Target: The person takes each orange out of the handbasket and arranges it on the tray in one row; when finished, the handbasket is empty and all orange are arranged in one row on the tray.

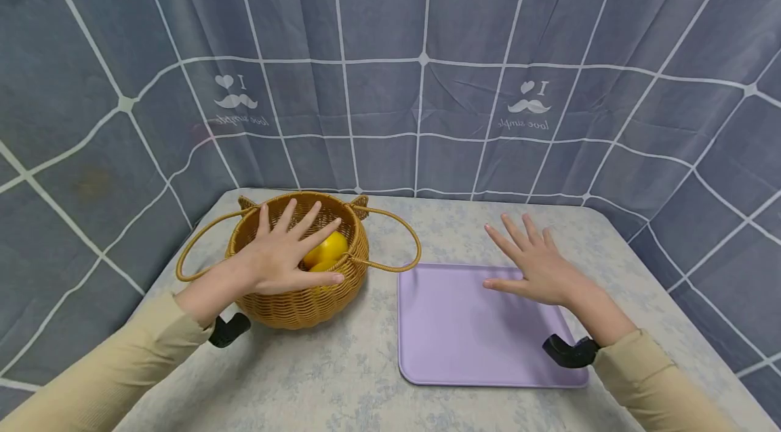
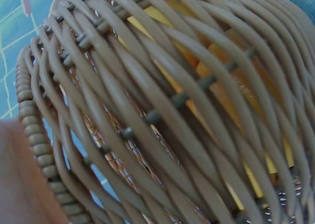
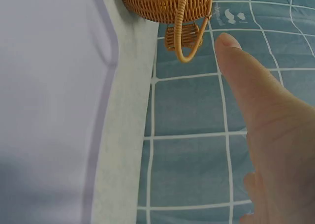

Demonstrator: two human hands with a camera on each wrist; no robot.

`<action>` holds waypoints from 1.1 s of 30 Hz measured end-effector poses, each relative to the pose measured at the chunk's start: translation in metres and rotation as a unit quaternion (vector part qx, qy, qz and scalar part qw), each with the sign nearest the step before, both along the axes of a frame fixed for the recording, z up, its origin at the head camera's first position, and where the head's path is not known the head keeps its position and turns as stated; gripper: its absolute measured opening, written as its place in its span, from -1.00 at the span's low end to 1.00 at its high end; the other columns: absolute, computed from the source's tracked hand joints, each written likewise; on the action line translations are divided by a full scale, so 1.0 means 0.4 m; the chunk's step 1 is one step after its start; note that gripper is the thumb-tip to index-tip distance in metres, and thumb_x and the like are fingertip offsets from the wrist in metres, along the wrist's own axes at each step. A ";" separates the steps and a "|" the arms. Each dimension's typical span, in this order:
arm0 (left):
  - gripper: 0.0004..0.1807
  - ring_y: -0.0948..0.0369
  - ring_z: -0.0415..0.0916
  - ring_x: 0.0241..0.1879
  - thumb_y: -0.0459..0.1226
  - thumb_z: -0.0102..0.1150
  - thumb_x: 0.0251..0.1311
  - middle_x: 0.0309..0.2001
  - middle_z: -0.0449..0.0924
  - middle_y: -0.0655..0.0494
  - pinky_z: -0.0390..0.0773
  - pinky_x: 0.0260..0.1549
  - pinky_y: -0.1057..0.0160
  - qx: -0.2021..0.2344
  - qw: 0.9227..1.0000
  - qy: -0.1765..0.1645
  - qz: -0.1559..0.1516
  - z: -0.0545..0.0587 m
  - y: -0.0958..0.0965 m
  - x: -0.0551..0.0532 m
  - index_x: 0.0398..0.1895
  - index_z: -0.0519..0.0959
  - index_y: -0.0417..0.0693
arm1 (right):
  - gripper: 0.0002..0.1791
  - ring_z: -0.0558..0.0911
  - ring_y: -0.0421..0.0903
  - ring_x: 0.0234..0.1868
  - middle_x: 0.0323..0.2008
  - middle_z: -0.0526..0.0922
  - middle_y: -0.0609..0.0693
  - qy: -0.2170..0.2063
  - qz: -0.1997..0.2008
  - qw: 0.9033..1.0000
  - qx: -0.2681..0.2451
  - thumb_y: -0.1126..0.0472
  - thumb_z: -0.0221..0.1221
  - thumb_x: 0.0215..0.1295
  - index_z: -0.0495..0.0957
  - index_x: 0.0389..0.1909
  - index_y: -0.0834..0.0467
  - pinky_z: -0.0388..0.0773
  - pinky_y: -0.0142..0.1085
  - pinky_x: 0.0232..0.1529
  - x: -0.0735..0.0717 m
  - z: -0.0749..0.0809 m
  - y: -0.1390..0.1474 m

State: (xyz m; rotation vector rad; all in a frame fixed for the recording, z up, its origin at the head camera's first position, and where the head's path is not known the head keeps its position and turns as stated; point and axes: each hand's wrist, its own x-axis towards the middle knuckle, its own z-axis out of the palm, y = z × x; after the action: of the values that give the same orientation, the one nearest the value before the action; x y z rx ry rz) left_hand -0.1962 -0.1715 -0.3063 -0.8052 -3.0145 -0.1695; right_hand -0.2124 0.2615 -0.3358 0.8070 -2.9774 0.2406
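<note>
My left hand (image 1: 283,256) is spread over the near side of a wicker basket (image 1: 305,310), its fingers straight and holding nothing. Inside the basket lie yellow fruit (image 1: 332,247), partly hidden by the hand; their exact kind is hard to tell. In the left wrist view the woven basket wall (image 2: 162,111) fills the picture, and yellow shows through its gaps. My right hand (image 1: 539,269), fingers fanned out, hovers above a lilac tray (image 1: 470,344) with nothing in its grasp. The right wrist view shows its thumb (image 3: 246,79) extended.
Two loop handles stick out from the basket, the right handle (image 1: 417,242) reaching near the tray's back left corner. Both stand on a pale patterned table (image 1: 342,378). A grey-blue checked curtain (image 1: 384,100) hangs behind and along the sides.
</note>
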 end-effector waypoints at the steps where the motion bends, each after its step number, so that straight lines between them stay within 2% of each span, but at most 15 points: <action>1: -0.03 -0.29 -0.42 0.38 0.47 -0.22 0.05 0.48 -0.29 -0.08 -0.51 0.10 -0.45 0.002 1.000 -0.002 0.002 -0.001 -0.003 0.001 0.49 -0.09 0.32 | 0.04 -0.40 0.29 0.40 0.47 -0.28 0.15 -0.003 0.002 1.000 -0.002 -0.41 0.09 0.11 -0.16 0.50 -0.11 -0.37 0.36 0.21 -0.001 -0.002 -0.003; 8: -0.04 -0.25 -0.48 0.38 0.46 -0.21 0.06 0.48 -0.37 -0.04 -0.51 0.11 -0.44 0.025 0.999 -0.017 0.018 -0.004 -0.023 0.016 0.49 -0.10 0.33 | 0.01 -0.35 0.29 0.40 0.47 -0.29 0.14 -0.027 0.018 0.999 -0.034 -0.36 0.09 0.16 -0.18 0.50 -0.12 -0.25 0.36 0.22 -0.010 -0.016 -0.034; 13: -0.07 -0.26 -0.47 0.38 0.40 -0.17 0.13 0.48 -0.38 -0.04 -0.50 0.12 -0.43 0.047 0.999 -0.011 0.026 -0.009 -0.043 0.030 0.49 -0.15 0.33 | -0.03 -0.24 0.26 0.42 0.47 -0.30 0.09 -0.057 0.028 0.995 -0.078 -0.33 0.07 0.21 -0.18 0.50 -0.12 -0.09 0.30 0.24 -0.012 -0.018 -0.066; 19: -0.12 -0.22 -0.56 0.38 0.27 -0.11 0.23 0.48 -0.45 -0.03 -0.57 0.14 -0.37 0.113 0.993 -0.022 0.039 -0.009 -0.073 0.044 0.50 -0.21 0.28 | -0.10 -0.11 0.12 0.44 0.47 -0.25 0.01 -0.090 0.042 0.986 -0.133 -0.33 0.04 0.24 -0.16 0.48 -0.21 0.08 0.20 0.25 -0.019 -0.015 -0.114; 22: -0.15 -0.20 -0.55 0.39 0.19 -0.08 0.27 0.48 -0.44 -0.02 -0.54 0.17 -0.35 0.157 0.987 -0.021 0.038 -0.006 -0.089 0.052 0.50 -0.20 0.22 | -0.15 -0.09 0.07 0.44 0.47 -0.21 -0.02 -0.098 0.056 0.980 -0.162 -0.29 0.04 0.26 -0.13 0.47 -0.24 0.07 0.19 0.26 -0.024 -0.011 -0.144; 28: -0.20 -0.17 -0.43 0.41 0.07 -0.04 0.31 0.48 -0.36 -0.04 -0.45 0.23 -0.31 0.235 0.971 -0.016 0.046 -0.006 -0.120 0.067 0.50 -0.13 0.12 | -0.22 -0.04 0.01 0.43 0.46 -0.10 -0.06 -0.083 0.080 0.975 -0.192 -0.24 0.03 0.31 -0.06 0.47 -0.20 0.06 0.16 0.28 -0.035 -0.004 -0.207; 30: -0.22 -0.15 -0.38 0.42 0.03 -0.02 0.32 0.48 -0.32 -0.05 -0.39 0.23 -0.32 0.266 0.963 -0.014 0.053 -0.011 -0.130 0.070 0.50 -0.08 0.08 | -0.23 -0.02 -0.01 0.43 0.46 -0.07 -0.08 -0.079 0.082 0.973 -0.200 -0.23 0.03 0.31 -0.03 0.46 -0.19 0.08 0.15 0.28 -0.039 -0.003 -0.228; 33: -0.25 -0.12 -0.32 0.42 -0.03 0.02 0.32 0.48 -0.25 -0.04 -0.23 0.21 -0.37 0.321 0.945 -0.011 0.068 -0.024 -0.146 0.074 0.48 -0.01 0.01 | -0.25 -0.01 -0.02 0.43 0.45 -0.03 -0.07 -0.080 0.091 0.970 -0.213 -0.22 0.04 0.32 0.02 0.46 -0.16 0.07 0.14 0.28 -0.047 0.001 -0.260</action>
State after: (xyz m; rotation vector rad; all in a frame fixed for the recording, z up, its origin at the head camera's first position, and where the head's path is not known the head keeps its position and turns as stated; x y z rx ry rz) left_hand -0.1666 -0.2300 -0.3159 -0.5202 -2.7215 -1.0830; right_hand -0.2311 0.1577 -0.3355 1.0371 -2.8196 0.9561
